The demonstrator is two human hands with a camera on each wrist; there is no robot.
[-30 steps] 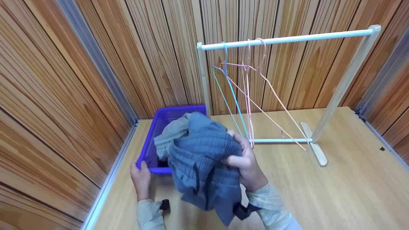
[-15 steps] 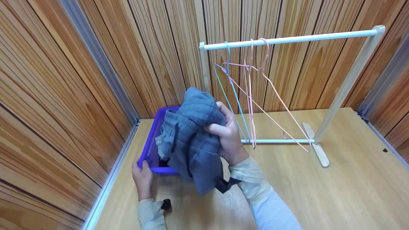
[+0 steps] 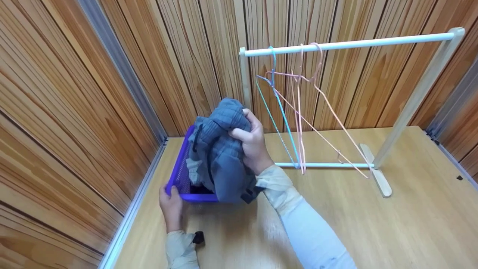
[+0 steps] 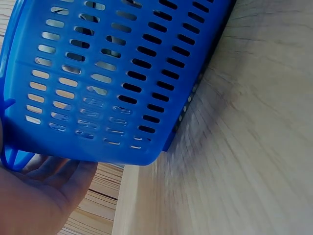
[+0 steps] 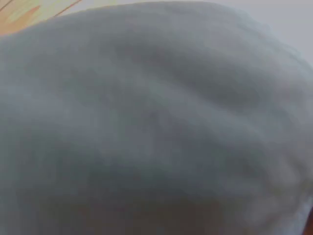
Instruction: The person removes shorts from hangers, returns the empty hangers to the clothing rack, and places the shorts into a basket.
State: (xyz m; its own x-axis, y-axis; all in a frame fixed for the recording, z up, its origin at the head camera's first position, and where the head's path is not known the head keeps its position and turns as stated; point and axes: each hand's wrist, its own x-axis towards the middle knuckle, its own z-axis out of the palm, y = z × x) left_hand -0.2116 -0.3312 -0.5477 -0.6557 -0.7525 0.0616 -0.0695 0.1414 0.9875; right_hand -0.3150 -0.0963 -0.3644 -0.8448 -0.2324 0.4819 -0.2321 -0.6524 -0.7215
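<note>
In the head view my right hand point(image 3: 254, 144) grips a bunched pair of blue-grey drawstring pants point(image 3: 227, 168) by the gathered waistband, thumb on the near side. The pants hang over the purple basket point(image 3: 199, 197) and hide much of its inside. A lighter grey-green cloth point(image 3: 194, 172) shows beneath them in the basket. With my left hand point(image 3: 171, 209) I hold the basket's near left corner, thumb over the rim. The left wrist view shows the fingers point(image 4: 73, 176) around the corner of the basket point(image 4: 112, 73), which looks blue there. Blurred pants point(image 5: 146, 117) fill the right wrist view.
A small rack with a white top bar point(image 3: 354, 44) stands right of the basket. On it hang a blue hanger point(image 3: 282, 108) and pink hangers point(image 3: 338, 117), close together toward the left end. Wood-patterned panels point(image 3: 209, 56) rise behind and at the left of the wooden tabletop point(image 3: 336, 216).
My right hand has carried the pants up and left, from in front of the basket to over it. The left hand keeps its hold on the corner. The view has shifted slightly left.
</note>
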